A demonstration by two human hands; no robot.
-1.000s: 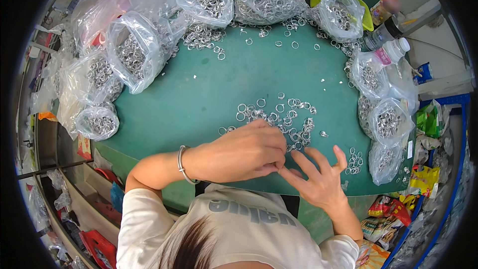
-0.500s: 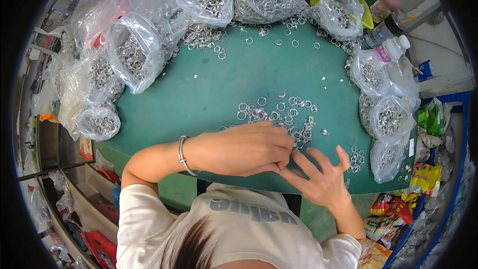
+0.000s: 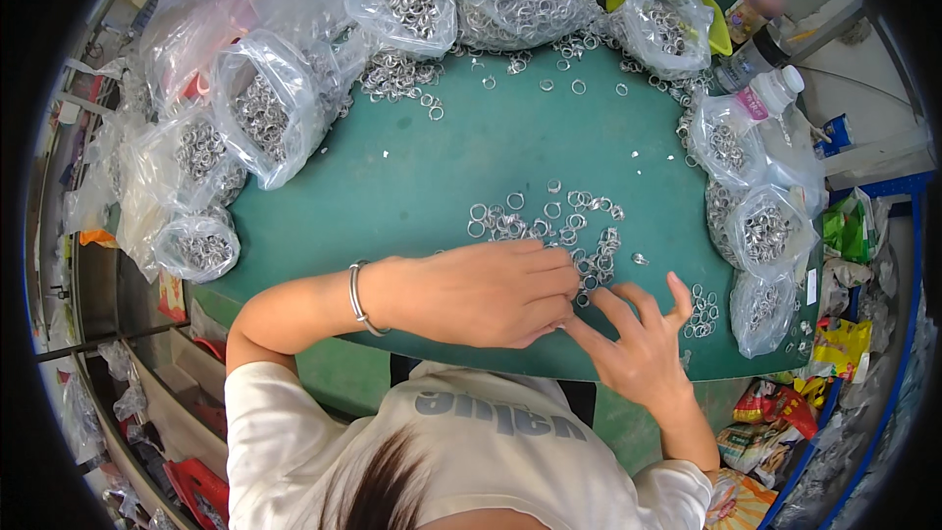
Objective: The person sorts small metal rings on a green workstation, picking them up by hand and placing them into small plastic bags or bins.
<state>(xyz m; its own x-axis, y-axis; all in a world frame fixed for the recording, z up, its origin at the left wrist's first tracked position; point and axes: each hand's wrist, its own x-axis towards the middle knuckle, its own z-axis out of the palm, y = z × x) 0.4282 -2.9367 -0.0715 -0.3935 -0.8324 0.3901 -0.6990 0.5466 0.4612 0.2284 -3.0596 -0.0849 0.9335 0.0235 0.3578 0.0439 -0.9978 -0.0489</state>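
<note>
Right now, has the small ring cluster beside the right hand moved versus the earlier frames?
No. The ring cluster keeps its spot just left of the lowest clear bag on the right.

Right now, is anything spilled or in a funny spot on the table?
Maybe: loose rings lie on the table in front of the far bags, as if spilled, since many others there are bagged. Tiny white bits look odd too, being unlike rings.
</note>
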